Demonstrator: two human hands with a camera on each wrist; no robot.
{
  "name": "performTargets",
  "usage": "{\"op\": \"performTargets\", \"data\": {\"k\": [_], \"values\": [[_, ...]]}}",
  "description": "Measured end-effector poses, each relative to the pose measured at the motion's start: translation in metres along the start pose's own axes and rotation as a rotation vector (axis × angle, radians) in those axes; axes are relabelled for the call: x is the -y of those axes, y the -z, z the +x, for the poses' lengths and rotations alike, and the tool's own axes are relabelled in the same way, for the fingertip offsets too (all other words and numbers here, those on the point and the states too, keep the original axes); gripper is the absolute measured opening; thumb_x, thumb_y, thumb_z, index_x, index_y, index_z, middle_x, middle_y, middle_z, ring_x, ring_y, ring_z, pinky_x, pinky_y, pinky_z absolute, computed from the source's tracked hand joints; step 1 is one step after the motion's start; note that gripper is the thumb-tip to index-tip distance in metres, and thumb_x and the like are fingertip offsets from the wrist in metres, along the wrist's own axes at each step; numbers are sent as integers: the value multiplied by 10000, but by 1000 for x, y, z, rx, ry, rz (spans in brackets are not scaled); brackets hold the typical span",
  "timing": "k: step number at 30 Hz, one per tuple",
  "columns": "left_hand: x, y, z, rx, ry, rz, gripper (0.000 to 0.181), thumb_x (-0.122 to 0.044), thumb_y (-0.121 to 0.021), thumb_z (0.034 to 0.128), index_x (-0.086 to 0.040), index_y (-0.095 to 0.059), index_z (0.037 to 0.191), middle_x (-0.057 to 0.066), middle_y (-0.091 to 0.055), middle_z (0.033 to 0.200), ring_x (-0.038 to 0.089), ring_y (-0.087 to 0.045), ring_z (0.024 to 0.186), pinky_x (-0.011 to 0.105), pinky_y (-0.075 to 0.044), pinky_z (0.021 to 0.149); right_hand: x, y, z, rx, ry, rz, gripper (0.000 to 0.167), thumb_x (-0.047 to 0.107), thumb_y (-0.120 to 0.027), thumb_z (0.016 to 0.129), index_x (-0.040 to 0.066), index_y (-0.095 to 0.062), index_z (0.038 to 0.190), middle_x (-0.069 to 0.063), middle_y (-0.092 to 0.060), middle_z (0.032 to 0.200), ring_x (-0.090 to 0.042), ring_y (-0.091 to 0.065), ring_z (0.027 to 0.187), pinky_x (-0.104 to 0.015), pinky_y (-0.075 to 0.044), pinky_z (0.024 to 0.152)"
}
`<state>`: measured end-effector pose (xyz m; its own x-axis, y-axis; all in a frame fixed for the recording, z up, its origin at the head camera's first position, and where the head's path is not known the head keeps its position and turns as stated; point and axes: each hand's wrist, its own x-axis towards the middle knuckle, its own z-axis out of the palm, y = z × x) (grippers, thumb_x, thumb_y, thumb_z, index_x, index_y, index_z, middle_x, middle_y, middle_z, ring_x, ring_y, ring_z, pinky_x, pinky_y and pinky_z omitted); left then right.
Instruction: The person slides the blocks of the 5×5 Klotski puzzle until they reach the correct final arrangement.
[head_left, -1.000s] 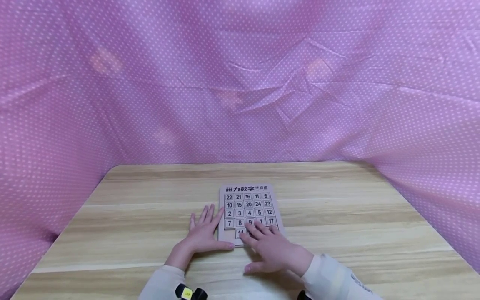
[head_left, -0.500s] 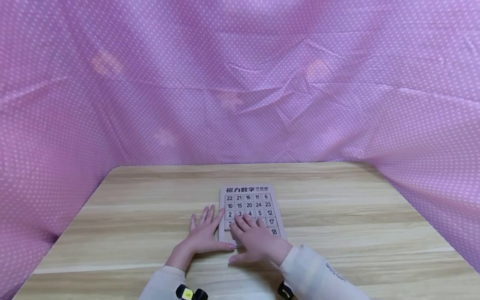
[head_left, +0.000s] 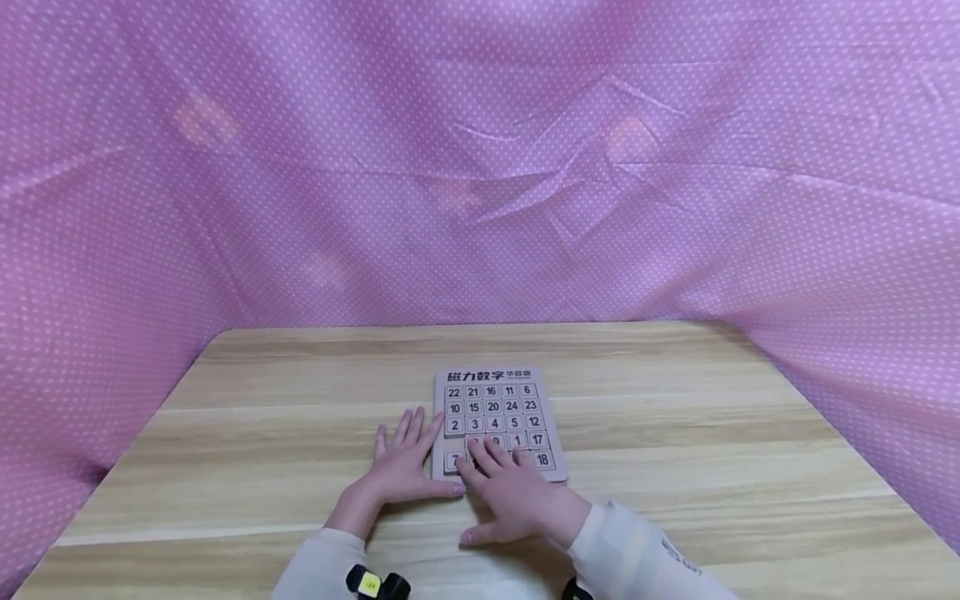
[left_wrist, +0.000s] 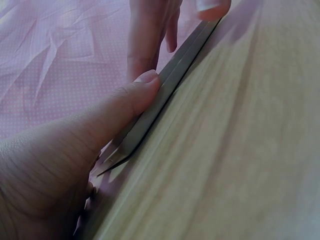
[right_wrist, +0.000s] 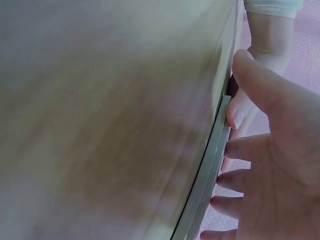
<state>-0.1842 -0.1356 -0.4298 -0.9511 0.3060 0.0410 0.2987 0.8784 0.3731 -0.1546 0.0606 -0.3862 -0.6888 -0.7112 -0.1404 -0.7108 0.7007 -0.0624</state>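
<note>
A pale sliding number puzzle (head_left: 555, 433) lies flat on the table, its numbered tiles in rows under a printed heading. Tile 7 (head_left: 453, 460) sits in the bottom left corner, with a gap (head_left: 454, 447) in the row above it. My left hand (head_left: 397, 475) is spread at the puzzle's left side, its index finger along that edge and its thumb (left_wrist: 135, 95) on the near edge. Over the lower tiles lies my right hand (head_left: 517, 496), fingertips touching them and thumb out over the table. It hides parts of tiles 8 and 9 and much of the bottom row.
The wood-grain table (head_left: 285, 383) stretches to both sides of the puzzle. A pink dotted cloth (head_left: 480, 208) hangs behind it and at the sides. A dark band with a yellow-faced device (head_left: 370, 583) is on the left wrist.
My right hand has shifted left across the lower tiles. Tile 7 has slid down one place into the corner, leaving the gap above it. The left hand keeps its place on the puzzle.
</note>
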Motion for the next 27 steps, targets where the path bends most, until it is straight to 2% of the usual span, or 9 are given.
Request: {"op": "performTargets", "data": {"k": [8,12,17,23,27], "values": [[1,1,1,-6,-7,8,1119,-786,-490,531,-144,-166,1389,191,-64,1405,331,8,1269,567,69,940,2,-2,-3,1,6,-14,902,701,-412,697,132,-232,1373,-120,-121,1416,-318,-109,1263,-549,-194,939],[1,1,1,-4,-11,17,1115,-785,-488,534,-152,-160,1390,189,-60,1404,328,8,1269,569,70,939,-1,0,-8,11,4,30,896,699,-399,703,126,-233,1372,-125,-121,1413,-311,-101,1266,-543,-181,946],[0,0,2,-11,-10,5,1119,-784,-496,526,-159,-160,1390,182,-57,1405,321,9,1271,565,76,940,-15,0,-19,-14,-10,80,872,663,-420,728,104,-230,1370,-147,-135,1403,-331,-113,1258,-551,-143,951],[0,0,1,-6,-3,-1,1127,-775,-518,518,-168,-149,1392,173,-51,1409,314,7,1273,556,86,942,-39,-1,-35,-35,-77,114,864,625,-467,735,77,-238,1364,-182,-144,1393,-355,-124,1251,-578,-146,935],[-1,1,0,-16,-4,-17,1121,-762,-534,522,-158,-161,1390,180,-59,1406,322,4,1271,562,84,939,-45,0,-40,-38,-95,122,862,614,-486,734,68,-251,1359,-191,-165,1388,-356,-150,1246,-590,-160,924]]}}
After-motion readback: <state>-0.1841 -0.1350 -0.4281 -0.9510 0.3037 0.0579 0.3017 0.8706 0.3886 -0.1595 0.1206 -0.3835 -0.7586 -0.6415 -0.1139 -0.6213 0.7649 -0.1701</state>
